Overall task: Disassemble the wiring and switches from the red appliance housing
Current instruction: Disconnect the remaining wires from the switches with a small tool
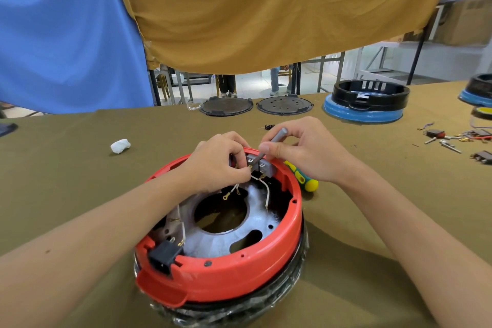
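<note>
The red appliance housing [234, 277] lies upside down on the olive cloth in front of me, its grey metal plate [255, 224] exposed. At its far rim sit grey switch blocks [259, 166] with white wires [266, 192] hanging from their terminals. My left hand [215, 165] pinches a wire connector at the left switch. My right hand [306, 152] holds a grey metal rod tool [275, 138], its tip down between the switches. A black power socket [163, 255] sits in the near rim.
A green-and-yellow screwdriver [303, 178] lies right of the housing. A white wad [120, 145] sits at left. Two round dark plates [284, 105], a blue-and-black housing [367, 104] and loose switches and wires [452, 138] lie farther back and right.
</note>
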{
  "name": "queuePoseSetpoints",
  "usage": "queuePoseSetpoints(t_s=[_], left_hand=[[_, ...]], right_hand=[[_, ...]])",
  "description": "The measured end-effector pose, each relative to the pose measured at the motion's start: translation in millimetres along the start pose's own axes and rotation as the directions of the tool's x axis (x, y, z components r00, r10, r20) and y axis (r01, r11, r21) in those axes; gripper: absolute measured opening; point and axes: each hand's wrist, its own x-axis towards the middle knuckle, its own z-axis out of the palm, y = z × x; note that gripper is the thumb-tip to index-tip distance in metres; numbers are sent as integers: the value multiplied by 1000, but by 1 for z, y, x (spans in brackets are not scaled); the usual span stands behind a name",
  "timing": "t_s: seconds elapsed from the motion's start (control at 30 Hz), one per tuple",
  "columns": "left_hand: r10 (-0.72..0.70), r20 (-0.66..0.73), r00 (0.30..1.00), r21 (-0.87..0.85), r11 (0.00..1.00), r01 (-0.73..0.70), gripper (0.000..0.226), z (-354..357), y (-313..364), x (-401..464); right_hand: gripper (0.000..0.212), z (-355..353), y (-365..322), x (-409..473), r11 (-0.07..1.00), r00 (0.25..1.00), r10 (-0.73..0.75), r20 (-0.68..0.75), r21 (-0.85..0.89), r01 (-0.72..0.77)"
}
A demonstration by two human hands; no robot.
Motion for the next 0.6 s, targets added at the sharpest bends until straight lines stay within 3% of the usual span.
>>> queuePoseSetpoints(t_s=[0.3, 0.6], left_hand=[[7, 13, 1000, 8, 1000, -7, 12, -1, 1, 0], [22, 15, 1000, 22, 999, -22, 12, -2, 2, 0]], right_hand=[[14, 2, 0, 2, 985, 990, 131, -49, 119, -124], [15, 2, -4, 0, 994, 993, 101, -63, 58, -97]])
